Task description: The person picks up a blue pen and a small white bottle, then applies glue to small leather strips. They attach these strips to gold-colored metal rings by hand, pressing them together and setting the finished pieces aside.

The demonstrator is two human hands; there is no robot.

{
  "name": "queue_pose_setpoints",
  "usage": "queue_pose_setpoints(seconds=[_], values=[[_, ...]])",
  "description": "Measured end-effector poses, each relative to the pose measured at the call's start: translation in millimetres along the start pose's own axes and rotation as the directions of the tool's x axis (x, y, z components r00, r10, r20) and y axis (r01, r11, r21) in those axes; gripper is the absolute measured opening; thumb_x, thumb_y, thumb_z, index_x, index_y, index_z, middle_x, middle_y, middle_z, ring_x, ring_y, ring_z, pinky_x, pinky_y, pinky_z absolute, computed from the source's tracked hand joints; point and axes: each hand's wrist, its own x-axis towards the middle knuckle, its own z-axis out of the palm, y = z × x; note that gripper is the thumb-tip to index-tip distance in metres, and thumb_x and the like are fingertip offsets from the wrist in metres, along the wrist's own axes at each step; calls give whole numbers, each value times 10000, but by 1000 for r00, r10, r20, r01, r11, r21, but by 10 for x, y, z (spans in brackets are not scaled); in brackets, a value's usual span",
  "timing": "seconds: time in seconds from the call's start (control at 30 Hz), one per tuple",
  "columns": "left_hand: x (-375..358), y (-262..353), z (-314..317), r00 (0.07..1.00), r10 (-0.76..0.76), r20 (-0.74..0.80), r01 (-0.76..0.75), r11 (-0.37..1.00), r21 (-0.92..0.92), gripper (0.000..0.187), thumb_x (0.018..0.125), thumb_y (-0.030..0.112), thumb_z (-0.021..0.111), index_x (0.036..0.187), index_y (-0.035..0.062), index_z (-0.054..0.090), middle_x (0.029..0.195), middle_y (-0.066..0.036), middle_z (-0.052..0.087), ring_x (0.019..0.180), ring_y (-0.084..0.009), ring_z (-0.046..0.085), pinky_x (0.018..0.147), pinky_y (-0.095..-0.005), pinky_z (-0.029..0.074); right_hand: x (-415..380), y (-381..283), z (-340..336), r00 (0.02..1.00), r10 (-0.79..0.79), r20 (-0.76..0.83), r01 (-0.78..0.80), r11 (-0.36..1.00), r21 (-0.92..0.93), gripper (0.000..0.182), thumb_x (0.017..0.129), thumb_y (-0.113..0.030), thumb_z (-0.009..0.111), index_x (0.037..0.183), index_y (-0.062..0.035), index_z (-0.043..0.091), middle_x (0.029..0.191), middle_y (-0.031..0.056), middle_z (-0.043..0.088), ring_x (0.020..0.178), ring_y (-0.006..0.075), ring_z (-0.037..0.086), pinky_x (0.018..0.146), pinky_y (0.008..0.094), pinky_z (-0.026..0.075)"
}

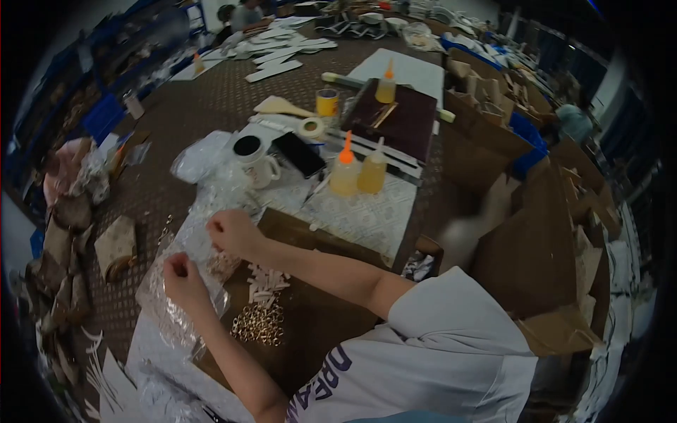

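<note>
My left hand (185, 283) is curled in a pinch over a clear plastic bag (176, 317). Further forward, my right hand (234, 234) is closed too, fingers bent against the thumb. Whatever either hand holds is too small or hidden to make out. Small pinkish pieces (223, 265) lie in the plastic just below my right hand. On a brown board (331, 310) under my arms are a heap of small white pieces (268, 283) and a heap of gold-coloured rings (258, 325).
Beyond my hands stand a white mug (255, 163), a black phone (299, 154), two glue bottles (345, 175) and a dark red box (395, 120). Open cardboard cartons (529, 240) line the right side. White flat pieces (282, 53) and other people are further back.
</note>
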Motion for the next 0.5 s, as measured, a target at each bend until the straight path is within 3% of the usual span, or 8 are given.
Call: queue_pose_setpoints(seconds=[0.07, 0.1, 0.17, 0.23, 0.33, 0.47, 0.5], values=[[15, 76, -72, 999, 41, -29, -45, 989, -139, 87, 759, -4, 581, 839, 31, 584, 723, -54, 601, 638, -132, 561, 606, -266, 462, -92, -193, -46, 998, -21, -53, 23, 1000, 22, 139, 830, -67, 542, 846, 50, 615, 578, 111, 607, 517, 151, 621, 485, 275, 469], [17, 111, -90, 999, 22, -34, -24, 996, -82, 89, 754, 1, 586, 837, 32, 592, 718, -54, 608, 634, -126, 567, 601, -260, 463, -63, -134, -18, 989, -101, -106, 99, 995, -24, 159, 852, -82, 535, 852, 53, 619, 581, 114, 612, 524, 148, 623, 492, 271, 474], [-7, 42, -29, 999, -44, -9, 44, 999, -15, 96, 746, 9, 596, 838, 31, 609, 712, -53, 621, 626, -116, 577, 593, -251, 465, 61, 88, -11, 999, 51, 2, -50, 997, -61, 206, 899, -111, 500, 900, 53, 624, 621, 111, 637, 560, 131, 636, 505, 262, 491], [3, -71, 40, 994, -112, -8, 111, 992, -59, 103, 746, 14, 602, 845, 30, 623, 721, -53, 632, 623, -111, 586, 593, -246, 468, 112, 103, -12, 988, 139, 59, -141, 990, 28, 216, 905, -125, 494, 925, 48, 621, 653, 101, 653, 576, 127, 642, 527, 259, 506], [41, -66, 13, 988, -109, -108, 88, 979, -185, 40, 805, 2, 599, 845, 6, 603, 725, -5, 604, 632, -53, 552, 594, -202, 456, 214, 54, 83, 994, 106, 42, -104, 994, -28, 217, 911, -129, 490, 935, 45, 618, 672, 91, 661, 584, 126, 646, 557, 256, 518], [46, -39, 40, 975, -86, -204, 13, 942, -336, 43, 842, 21, 610, 868, -7, 590, 742, -19, 611, 672, -72, 591, 608, -207, 473, 354, -88, 247, 986, -111, -128, 120, 991, 61, 179, 905, -99, 468, 884, 0, 616, 684, 99, 662, 630, 170, 665, 574, 286, 506], [59, -15, 47, 973, -74, -219, -13, 929, -369, 45, 841, 19, 611, 871, -6, 590, 745, -23, 614, 678, -78, 599, 612, -207, 476, 343, -153, 235, 969, -198, -151, 196, 980, -28, 168, 907, -90, 470, 885, 4, 607, 710, 101, 661, 652, 191, 666, 580, 300, 500]])
